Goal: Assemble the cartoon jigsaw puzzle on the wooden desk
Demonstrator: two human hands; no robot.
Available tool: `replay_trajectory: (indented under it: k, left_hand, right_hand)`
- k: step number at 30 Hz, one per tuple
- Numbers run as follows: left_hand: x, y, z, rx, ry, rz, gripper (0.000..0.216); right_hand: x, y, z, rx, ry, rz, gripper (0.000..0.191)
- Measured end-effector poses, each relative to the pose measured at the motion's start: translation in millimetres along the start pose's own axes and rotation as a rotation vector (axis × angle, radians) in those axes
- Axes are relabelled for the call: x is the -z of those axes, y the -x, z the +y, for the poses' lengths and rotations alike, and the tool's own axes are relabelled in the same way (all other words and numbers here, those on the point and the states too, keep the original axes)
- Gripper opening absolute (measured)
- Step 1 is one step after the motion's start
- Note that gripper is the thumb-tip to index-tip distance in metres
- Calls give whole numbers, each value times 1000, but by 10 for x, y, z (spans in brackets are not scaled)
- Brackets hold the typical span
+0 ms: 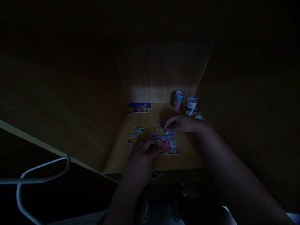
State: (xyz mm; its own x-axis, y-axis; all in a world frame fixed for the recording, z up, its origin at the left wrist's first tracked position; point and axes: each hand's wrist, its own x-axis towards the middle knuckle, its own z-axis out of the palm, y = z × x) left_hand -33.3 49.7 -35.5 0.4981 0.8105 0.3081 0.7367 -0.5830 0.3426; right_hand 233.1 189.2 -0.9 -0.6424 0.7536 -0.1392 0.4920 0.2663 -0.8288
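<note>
A partly assembled cartoon jigsaw puzzle [169,144] lies on the wooden desk [187,157]. My left hand [143,153] rests at its left edge, fingers curled against the pieces there. My right hand [181,122] reaches over the puzzle's top, fingertips pinched on a small piece near the upper edge. Several loose puzzle pieces [138,130] lie scattered to the left, and a few more [160,122] sit just left of my right fingertips. The scene is very dark.
A picture card [139,107] with the same cartoon leans at the back left of the desk. Two small printed cans [178,99] [191,105] stand at the back right with lids beside them. Wooden side walls enclose the desk. A white chair frame [42,172] is lower left.
</note>
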Motion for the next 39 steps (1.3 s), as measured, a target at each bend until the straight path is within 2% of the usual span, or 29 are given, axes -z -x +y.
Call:
replay_trajectory:
  k: [8,14,26,29,34,39]
  left_hand:
    - [4,-12,9,-10,-5,23,58]
    - [-3,-16,10,-41,13,30,50]
    - [-1,-11,16,-86,4,26,52]
    - [1,-13,13,-94,-8,47,48]
    - [-4,-11,10,-92,6,42,44]
    - [-6,-10,17,-78,30,63,45]
  right_hand:
    - [-49,-28,-36,-28,-5,-75,26]
    - [-64,-35,-14,0,52,-54,29]
    - [-76,-41,30,29,162,-25,30]
    - [-61,-29,27,48,191,24,27]
    - [-10,3,15,-31,315,142,43]
    - [-27,12,36,-76,304,123,49]
